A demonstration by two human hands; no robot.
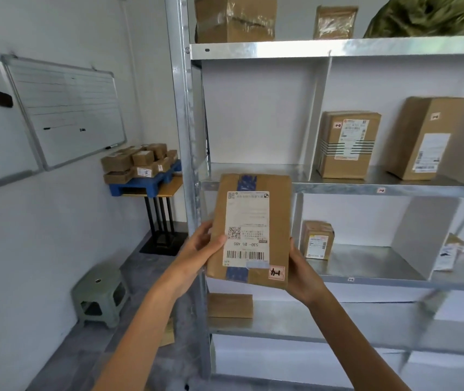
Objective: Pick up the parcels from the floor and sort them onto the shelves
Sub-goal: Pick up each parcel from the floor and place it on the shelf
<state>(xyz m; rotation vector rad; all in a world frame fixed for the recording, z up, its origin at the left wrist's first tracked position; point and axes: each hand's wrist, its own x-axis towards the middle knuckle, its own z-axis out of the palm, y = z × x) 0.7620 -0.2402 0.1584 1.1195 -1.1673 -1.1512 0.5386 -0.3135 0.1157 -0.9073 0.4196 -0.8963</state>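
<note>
A flat brown parcel (253,230) with a white label and blue tape is held upright in the air, in front of the metal shelves (253,50), at the level of the middle boards. The left hand (199,249) grips its left edge, thumb on the label and fingers curled behind. The right hand (301,269) grips the lower right edge, its fingers mostly hidden behind the parcel. Two boxes (349,143) stand on the shelf to the upper right and a small box (317,239) on the one below. Far left, a whiteboard (67,108) hangs above a stool (99,294).
</note>
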